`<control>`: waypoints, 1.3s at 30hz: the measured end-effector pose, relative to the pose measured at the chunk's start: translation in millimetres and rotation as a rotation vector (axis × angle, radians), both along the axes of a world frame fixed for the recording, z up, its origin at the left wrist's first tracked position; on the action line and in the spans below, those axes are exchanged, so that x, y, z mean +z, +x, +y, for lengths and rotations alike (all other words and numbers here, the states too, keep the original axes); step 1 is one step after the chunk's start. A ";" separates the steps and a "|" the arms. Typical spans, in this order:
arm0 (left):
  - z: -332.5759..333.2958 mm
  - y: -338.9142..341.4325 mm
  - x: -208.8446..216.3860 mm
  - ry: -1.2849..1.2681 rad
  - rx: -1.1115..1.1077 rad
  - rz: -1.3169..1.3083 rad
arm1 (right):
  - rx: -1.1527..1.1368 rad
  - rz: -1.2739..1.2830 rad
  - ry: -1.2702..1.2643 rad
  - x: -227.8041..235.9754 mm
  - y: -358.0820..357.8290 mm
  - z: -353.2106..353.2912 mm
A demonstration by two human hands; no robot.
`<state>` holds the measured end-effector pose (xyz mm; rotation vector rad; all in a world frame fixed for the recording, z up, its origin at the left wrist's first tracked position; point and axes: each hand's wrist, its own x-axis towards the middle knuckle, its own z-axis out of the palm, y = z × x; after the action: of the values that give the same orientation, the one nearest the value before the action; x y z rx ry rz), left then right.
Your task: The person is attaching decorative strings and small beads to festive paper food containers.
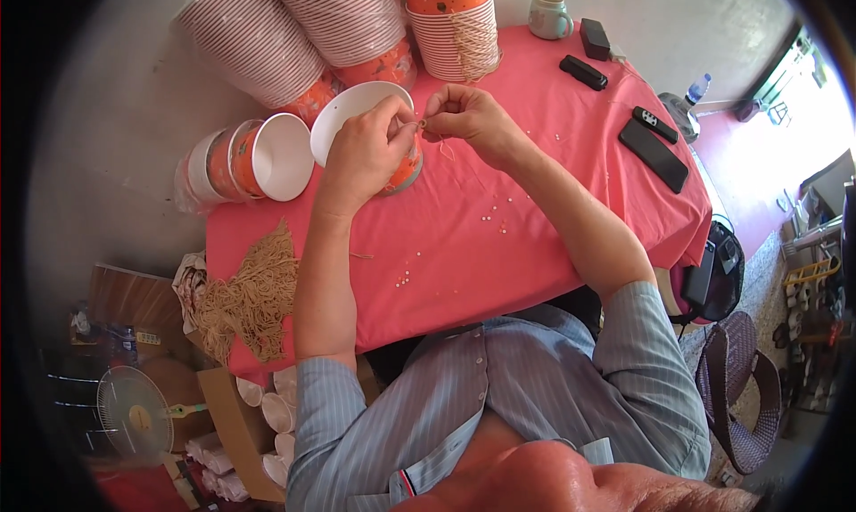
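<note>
A paper bucket (343, 109), white inside and orange printed outside, stands at the far side of the table, partly hidden by my left hand. Over its right rim, my left hand (370, 147) and my right hand (473, 122) come close together, fingertips pinched on a thin tan cord (448, 150). The cord makes a small loop between the fingertips, and a thin strand hangs below my right hand. How it joins the bucket is hidden by my fingers. A heap of tan cords (254, 294) lies at the table's left edge.
Wrapped stacks of paper buckets (254, 44) lean along the wall, with more buckets (281, 158) lying on their sides at left. Small white bits (406, 271) are scattered on the pink tablecloth (446, 280). A mug (550, 16) and a black phone (654, 155) sit at right.
</note>
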<state>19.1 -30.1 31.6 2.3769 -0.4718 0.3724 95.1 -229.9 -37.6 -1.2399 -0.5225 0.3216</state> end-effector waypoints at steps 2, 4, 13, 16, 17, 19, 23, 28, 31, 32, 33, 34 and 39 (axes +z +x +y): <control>-0.3 -0.7 2.4 0.054 0.041 -0.012 | 0.007 -0.022 -0.019 0.5 -0.8 0.6; -1.4 -1.6 4.4 0.064 0.050 0.015 | 0.008 -0.021 -0.021 1.0 -1.4 1.4; 1.7 -3.5 3.1 0.014 0.020 0.087 | 0.023 -0.020 -0.016 -0.1 -3.7 2.1; 4.8 -2.7 2.4 -0.088 -0.021 0.151 | 0.034 -0.019 -0.023 -0.5 -3.8 2.7; 5.2 -2.2 1.5 -0.117 -0.020 0.172 | 0.048 -0.018 -0.023 -0.9 -4.0 3.4; 4.2 -1.2 -0.3 -0.148 -0.020 0.183 | 0.052 -0.009 -0.012 -2.3 -4.9 5.3; -0.4 -0.2 -0.2 -0.274 -0.047 0.218 | 0.072 0.008 -0.005 -3.9 -5.0 3.6; 4.5 2.5 -2.4 -0.298 -0.037 0.198 | 0.096 0.048 0.017 -3.9 -4.5 7.1; 8.5 9.3 -6.0 -0.273 -0.022 0.192 | 0.108 0.085 0.049 -5.6 -3.0 5.8; 9.9 10.7 -7.1 -0.255 -0.006 0.189 | 0.117 0.101 0.063 -5.4 -3.4 6.2; 11.0 11.2 -7.6 -0.255 -0.004 0.190 | 0.119 0.103 0.063 -5.2 -4.1 6.0; 12.1 11.3 -7.4 -0.257 -0.009 0.203 | 0.117 0.105 0.060 -4.6 -4.6 5.0; 6.3 5.6 -4.6 -0.342 -0.091 0.227 | 0.115 0.097 0.035 -6.0 -4.3 4.2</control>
<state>24.7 -23.8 26.9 2.0275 -0.3756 0.1265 90.8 -225.7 -43.7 -1.1567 -0.5147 0.4657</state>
